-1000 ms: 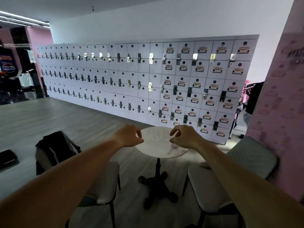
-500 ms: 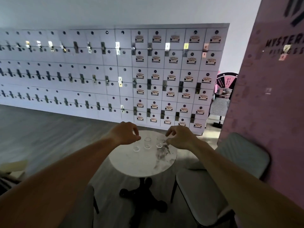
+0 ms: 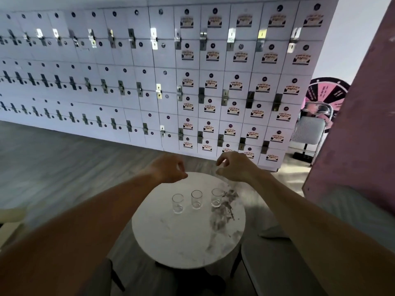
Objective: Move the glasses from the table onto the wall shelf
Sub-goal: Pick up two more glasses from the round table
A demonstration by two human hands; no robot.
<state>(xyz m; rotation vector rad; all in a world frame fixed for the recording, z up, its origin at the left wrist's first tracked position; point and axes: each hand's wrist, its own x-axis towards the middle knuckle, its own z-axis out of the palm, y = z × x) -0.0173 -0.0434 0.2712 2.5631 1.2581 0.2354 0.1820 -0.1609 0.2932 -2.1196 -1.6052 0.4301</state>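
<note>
Surface (image 3: 171, 242) is much closer & lower in view than half a sec ago, so I've stepped right up to it. 3 glasses (image 3: 196, 199) stand upright in a row on it, none lifted yet. Beyond them my left hand (image 3: 168, 170) & right hand (image 3: 234, 166) hover past the far rim, fingers (image 3: 221, 162) loosely curled, holding nothing. Lockers (image 3: 149, 82) behind; no shelf in view. Next, prob: reach down & grab.

Round white marble-look desk (image 3: 188, 238): smooth, faintly glossy top with grey veining. Three small clear glass tumblers (image 3: 196, 199): transparent, shiny. White locker wall (image 3: 149, 82): smooth matt doors, metal latches, paper labels. Grey wood-grain floor (image 3: 64, 159): matt. Pink pillar (image 3: 352, 146): matt, slightly mottled.
</note>
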